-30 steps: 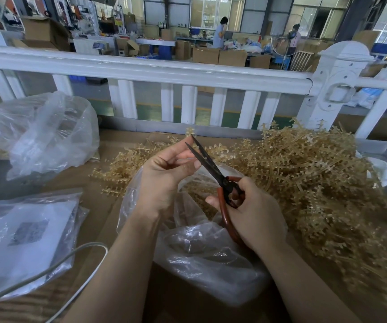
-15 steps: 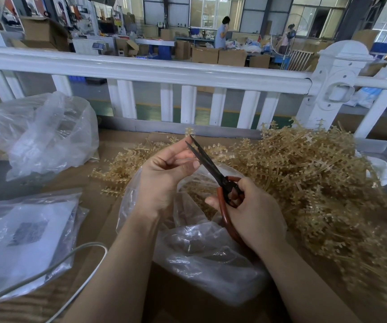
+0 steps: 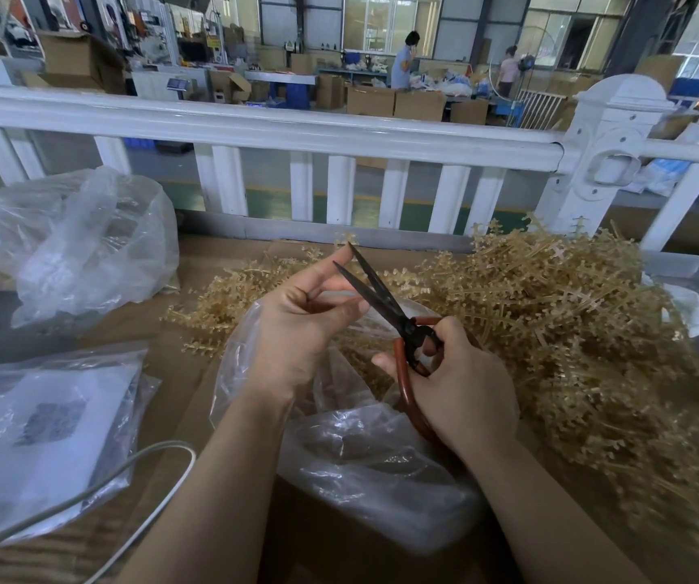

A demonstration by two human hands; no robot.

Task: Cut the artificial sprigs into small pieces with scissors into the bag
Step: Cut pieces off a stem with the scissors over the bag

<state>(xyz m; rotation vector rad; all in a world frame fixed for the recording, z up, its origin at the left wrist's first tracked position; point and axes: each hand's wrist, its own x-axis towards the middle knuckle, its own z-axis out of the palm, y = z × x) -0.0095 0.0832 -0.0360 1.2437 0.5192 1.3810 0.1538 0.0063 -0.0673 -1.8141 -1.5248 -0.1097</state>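
The right hand (image 3: pixel 461 385) holds the scissors (image 3: pixel 385 307), with its fingers curled through the red handles, and the dark blades stand a little open, pointing up and away toward the far edge of the surface (image 3: pixel 196 255). The left hand (image 3: pixel 301 326) is right beside the blades, its fingers bent in a pinch with the first finger stretched up next to the tips; it looks like it holds a small sprig bit for the blades, but the bit is too small to see, so I cannot tell for sure. Both hands hang over the open mouth of the clear bag (image 3: pixel 364 461), which sits near the middle of the surface, close to the person, and I think that is so each cut piece drops straight in. Some tan bits already lie inside it. The big pile of sprigs (image 3: pixel 571 330) lies on the right side of the surface and along the far edge, touching the bag, so a new one is easy to grab. Much of the pile looks uncut, so the job seems far from done. On the left side sit another crumpled clear bag (image 3: pixel 86 242) and a flat plastic packet (image 3: pixel 40 436), with a white cable (image 3: pixel 145 469) looping over the near left corner. A white fence (image 3: pixel 297 128) runs behind the far edge
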